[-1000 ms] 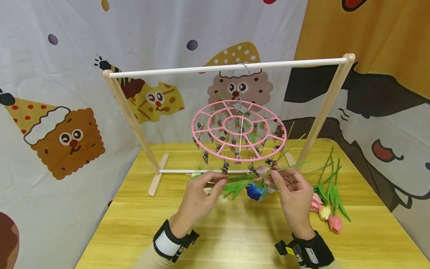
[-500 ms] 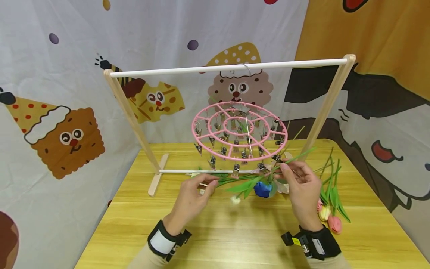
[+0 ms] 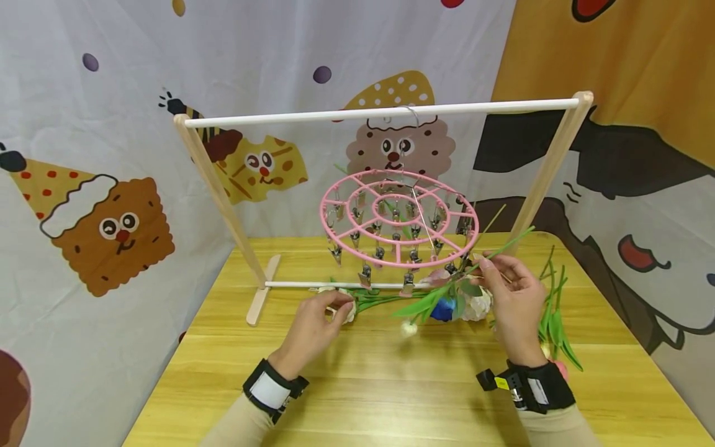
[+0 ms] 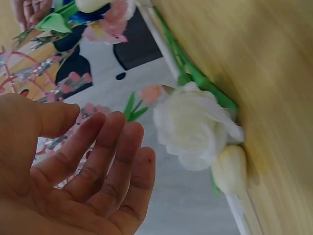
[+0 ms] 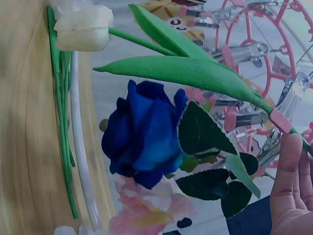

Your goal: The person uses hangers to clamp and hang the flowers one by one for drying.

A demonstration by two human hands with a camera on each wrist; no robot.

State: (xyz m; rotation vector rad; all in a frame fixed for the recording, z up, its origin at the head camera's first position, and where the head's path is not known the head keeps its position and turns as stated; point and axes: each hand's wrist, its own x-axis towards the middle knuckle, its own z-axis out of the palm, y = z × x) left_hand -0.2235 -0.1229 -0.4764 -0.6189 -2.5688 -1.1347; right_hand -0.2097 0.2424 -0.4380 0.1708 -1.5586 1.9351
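My right hand (image 3: 514, 304) pinches the stem of a white tulip (image 3: 409, 328) just beside a pink-tipped metal clip (image 5: 281, 120) that sits across the stem. The tulip hangs bloom-down from the front right of a round pink clip hanger (image 3: 398, 265). Next to it hang a blue rose (image 5: 146, 132) with dark leaves and a pale pink flower (image 5: 146, 205). My left hand (image 3: 313, 326) holds nothing; in the left wrist view its fingers are loosely bent. Just beyond it, a white rose (image 4: 188, 127) and a cream tulip (image 4: 230, 169) lie on the table.
The hanger hooks over the white top bar (image 3: 313, 117) of a wooden-legged rack (image 3: 220, 198). A lower white rod (image 3: 301, 285) crosses near the table (image 3: 357, 397). At the right lie more tulips with green stems (image 3: 553, 310), partly behind my right hand. A printed cloth (image 3: 251, 56) hangs behind.
My right hand has moved right with the tulip stem, and the hanger has turned, bringing the hanging flowers rightward. My left hand has drawn back left, away from the hanger.
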